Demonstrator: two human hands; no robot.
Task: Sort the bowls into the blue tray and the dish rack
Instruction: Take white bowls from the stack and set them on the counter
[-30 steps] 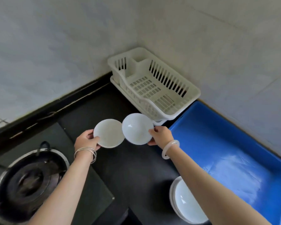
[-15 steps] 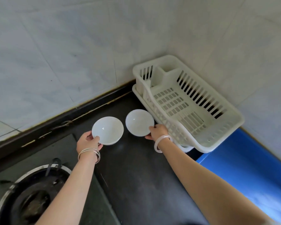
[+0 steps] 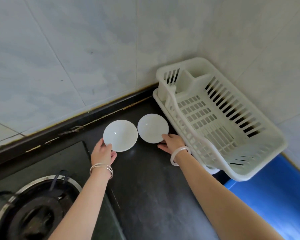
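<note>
Two white bowls held above the dark tabletop [image 3: 145, 196], with the dish rack [image 3: 220, 118] as landmark. The left hand [image 3: 102, 153] grasps the left bowl [image 3: 120, 135] at its near rim, thumb on the inner edge and fingers beneath; this bowl is the farther of the two from the dish rack. The right hand [image 3: 171, 142] grasps the right bowl [image 3: 152, 128] at its near right rim, its grip likewise pinched on the edge; this bowl sits just beside the rack's near long wall, apart from it. The two bowls nearly meet rim to rim, openings facing up towards the camera; whether either touches the tabletop cannot be told. The dish rack, white slotted plastic on a matching drip tray, stands in the corner of the tiled wall [image 3: 76, 58]; its main basket and its end compartment hold nothing visible. The blue tray [image 3: 275, 201] lies on the near side of the rack, partly tucked under the rack's end; its visible part is bare. A gas burner [image 3: 33, 210] lies well apart from the rack, beyond the left forearm. Metal bangles [image 3: 102, 168] circle the left wrist, and a pale bangle [image 3: 179, 155] circles the right.
</note>
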